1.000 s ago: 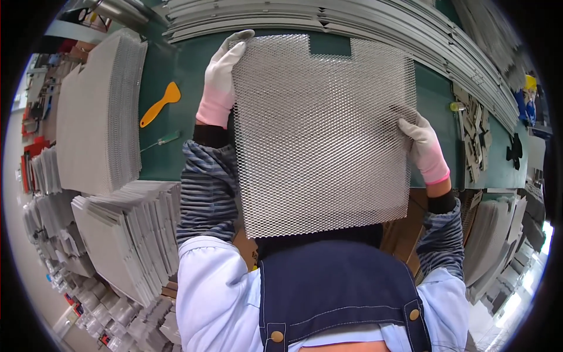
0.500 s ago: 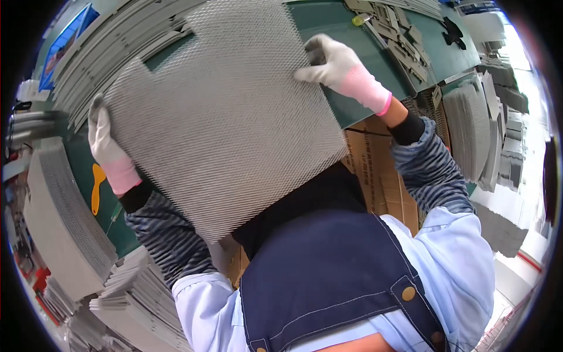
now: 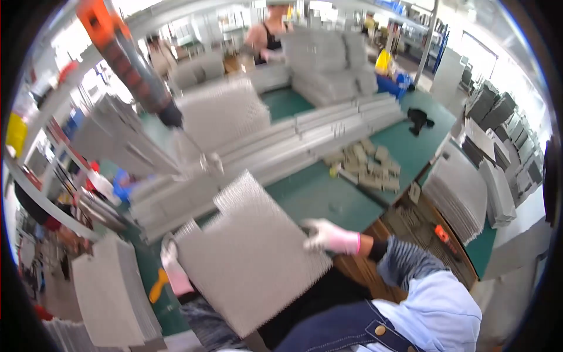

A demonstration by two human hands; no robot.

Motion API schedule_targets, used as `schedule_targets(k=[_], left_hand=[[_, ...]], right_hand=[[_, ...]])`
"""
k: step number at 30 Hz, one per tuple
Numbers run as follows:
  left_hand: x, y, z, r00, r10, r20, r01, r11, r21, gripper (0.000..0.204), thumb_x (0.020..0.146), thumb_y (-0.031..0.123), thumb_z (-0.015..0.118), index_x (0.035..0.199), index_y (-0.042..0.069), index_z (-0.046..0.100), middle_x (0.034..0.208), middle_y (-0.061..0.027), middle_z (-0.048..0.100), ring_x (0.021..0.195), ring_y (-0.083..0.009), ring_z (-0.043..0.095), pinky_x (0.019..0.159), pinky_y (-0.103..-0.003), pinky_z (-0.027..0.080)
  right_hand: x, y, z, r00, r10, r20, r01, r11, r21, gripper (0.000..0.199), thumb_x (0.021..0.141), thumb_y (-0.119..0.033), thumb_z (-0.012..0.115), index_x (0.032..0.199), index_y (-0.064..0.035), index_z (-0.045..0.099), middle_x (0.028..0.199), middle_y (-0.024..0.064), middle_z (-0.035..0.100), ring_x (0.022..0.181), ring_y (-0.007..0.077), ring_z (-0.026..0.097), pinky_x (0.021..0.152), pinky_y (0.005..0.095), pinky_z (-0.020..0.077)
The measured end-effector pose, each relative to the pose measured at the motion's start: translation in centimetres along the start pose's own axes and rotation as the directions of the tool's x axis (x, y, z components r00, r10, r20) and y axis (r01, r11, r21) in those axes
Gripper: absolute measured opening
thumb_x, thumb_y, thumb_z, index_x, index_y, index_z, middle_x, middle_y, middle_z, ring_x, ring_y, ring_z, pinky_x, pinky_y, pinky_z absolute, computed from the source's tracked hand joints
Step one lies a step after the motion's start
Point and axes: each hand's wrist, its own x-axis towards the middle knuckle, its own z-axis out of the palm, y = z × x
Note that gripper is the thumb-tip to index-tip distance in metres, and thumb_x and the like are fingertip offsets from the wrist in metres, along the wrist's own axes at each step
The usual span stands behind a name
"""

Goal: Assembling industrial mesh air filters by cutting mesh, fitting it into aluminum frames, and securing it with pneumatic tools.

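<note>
I hold a square grey metal mesh sheet (image 3: 249, 255) with notched corners, tilted, over the near edge of a green table (image 3: 319, 196). My left hand (image 3: 174, 270), in a white and pink glove, grips the sheet's left edge. On the right edge sits my right hand (image 3: 328, 236), gloved the same way, fingers closed over the mesh. My striped sleeves and blue overalls fill the lower part of the view.
Long grey metal strips (image 3: 275, 149) lie across the table. Small grey blocks (image 3: 366, 164) sit in a pile to the right. Stacks of mesh sheets (image 3: 111, 299) stand at left and right (image 3: 460, 193). An orange tool (image 3: 126, 61) hangs overhead. Another person (image 3: 267, 38) works at the far side.
The view has swung up and away from my body, showing the far table and workshop. The mesh sheet has dropped lower and tilted, both hands still on its edges.
</note>
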Motion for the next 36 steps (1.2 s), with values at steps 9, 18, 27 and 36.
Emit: schedule_targets(k=[9, 18, 27, 36], left_hand=[[1.5, 2.2, -0.3, 0.998, -0.052, -0.026, 0.041, 0.947, -0.318, 0.026, 0.093, 0.011, 0.056, 0.116, -0.001, 0.060, 0.108, -0.0036, 0.062, 0.098, -0.0127, 0.055, 0.093, -0.025, 0.041], [-9.7, 11.0, 4.9, 0.982, 0.017, 0.188, -0.019, 1.000, 0.010, 0.019, 0.092, 0.004, 0.056, 0.110, -0.001, 0.060, 0.100, -0.0017, 0.060, 0.092, -0.0096, 0.053, 0.087, -0.023, 0.041], [-15.4, 14.0, 6.2, 0.979, 0.036, 0.201, -0.025, 0.998, -0.059, 0.020, 0.091, 0.006, 0.058, 0.110, -0.001, 0.058, 0.099, -0.0011, 0.060, 0.089, -0.0086, 0.053, 0.082, -0.023, 0.043], [-12.8, 17.8, 6.4, 0.944, 0.328, -0.018, -0.311, 0.910, 0.275, 0.056, 0.086, 0.001, 0.057, 0.139, -0.001, 0.040, 0.111, -0.0150, 0.064, 0.079, -0.0125, 0.062, 0.070, -0.024, 0.050]], right_hand=[[-0.7, 3.2, 2.2, 0.976, -0.214, -0.038, 0.216, 0.976, 0.030, 0.046, 0.084, -0.005, 0.067, 0.127, 0.0036, 0.051, 0.117, 0.0111, 0.064, 0.107, 0.0162, 0.059, 0.095, 0.0324, 0.0467], [-18.0, 9.0, 3.4, 0.949, 0.315, 0.010, -0.308, 0.919, 0.247, 0.045, 0.085, -0.012, 0.070, 0.126, -0.0005, 0.056, 0.115, 0.0053, 0.064, 0.104, 0.0135, 0.058, 0.093, 0.0290, 0.0457], [-7.2, -0.4, -4.2, 1.000, -0.023, -0.008, 0.023, 0.878, 0.478, 0.035, 0.086, -0.015, 0.070, 0.116, 0.0008, 0.060, 0.105, 0.0050, 0.067, 0.090, 0.0120, 0.064, 0.078, 0.0275, 0.0538], [-3.5, -1.1, -1.6, 0.967, -0.184, -0.174, 0.234, 0.914, 0.332, 0.024, 0.081, -0.009, 0.074, 0.103, 0.0006, 0.068, 0.098, 0.0049, 0.069, 0.088, 0.0110, 0.064, 0.080, 0.0276, 0.0518]])
